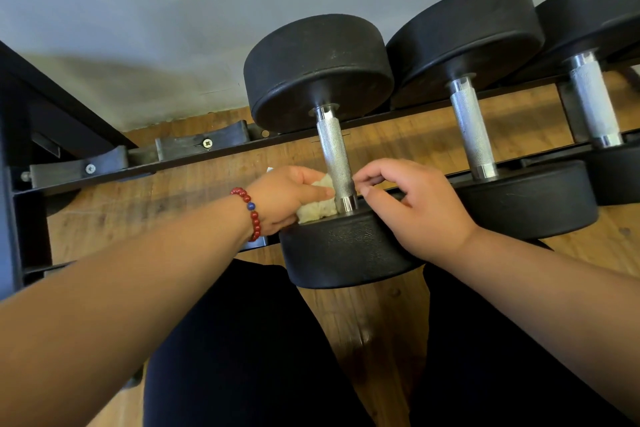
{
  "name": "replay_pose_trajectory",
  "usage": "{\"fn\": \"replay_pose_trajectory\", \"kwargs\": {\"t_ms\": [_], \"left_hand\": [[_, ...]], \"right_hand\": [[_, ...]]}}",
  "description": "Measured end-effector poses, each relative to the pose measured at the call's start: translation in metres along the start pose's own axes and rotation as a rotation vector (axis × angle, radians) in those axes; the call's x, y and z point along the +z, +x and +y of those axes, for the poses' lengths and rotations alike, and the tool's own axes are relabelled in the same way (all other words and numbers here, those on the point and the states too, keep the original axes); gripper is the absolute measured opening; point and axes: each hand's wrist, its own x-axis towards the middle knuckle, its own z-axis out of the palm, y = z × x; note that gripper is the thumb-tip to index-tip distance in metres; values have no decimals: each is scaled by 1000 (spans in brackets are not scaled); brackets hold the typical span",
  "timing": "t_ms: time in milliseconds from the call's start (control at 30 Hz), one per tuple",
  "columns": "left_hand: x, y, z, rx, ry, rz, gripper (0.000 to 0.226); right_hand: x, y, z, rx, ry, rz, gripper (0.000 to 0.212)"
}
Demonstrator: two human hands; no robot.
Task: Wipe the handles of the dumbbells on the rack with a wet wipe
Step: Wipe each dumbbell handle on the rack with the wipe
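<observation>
Three black dumbbells with knurled silver handles lie across the rack rails. My left hand (284, 196), with a red bead bracelet on the wrist, holds a crumpled off-white wet wipe (317, 206) pressed against the left side of the nearest dumbbell's handle (335, 156), down by the near weight head (346, 250). My right hand (412, 208) rests on that near head just right of the handle, fingers curled and apart, holding nothing. The second dumbbell's handle (471, 130) and the third dumbbell's handle (592, 102) stand further right.
The black rack rail (207, 158) runs left with empty cradles (104, 166). A black rack upright (20, 135) stands at the far left. Wooden floor (374, 315) shows below, a grey wall (173, 10) behind. My dark-trousered legs (242, 357) fill the bottom.
</observation>
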Motion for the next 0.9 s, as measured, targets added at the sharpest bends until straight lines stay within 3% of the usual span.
{"fn": "replay_pose_trajectory", "kwargs": {"t_ms": [100, 233, 367, 500, 700, 900], "left_hand": [[-5, -2, -1, -5, 104, -36, 24], [-12, 2, 7, -55, -6, -95, 37], [1, 3, 0, -50, -113, -27, 28], [-10, -2, 3, -76, -123, -114, 20], [4, 4, 3, -59, -152, -30, 26], [-7, -4, 1, -66, -181, -94, 24]], "right_hand": [[1, 0, 2, -11, -7, 18, 16], [2, 0, 2, -25, 10, 40, 14], [1, 0, 2, -14, 11, 27, 15], [1, 0, 2, -1, 25, 19, 16], [1, 0, 1, 4, 22, 19, 17], [1, -1, 1, 4, 17, 18, 17]]}}
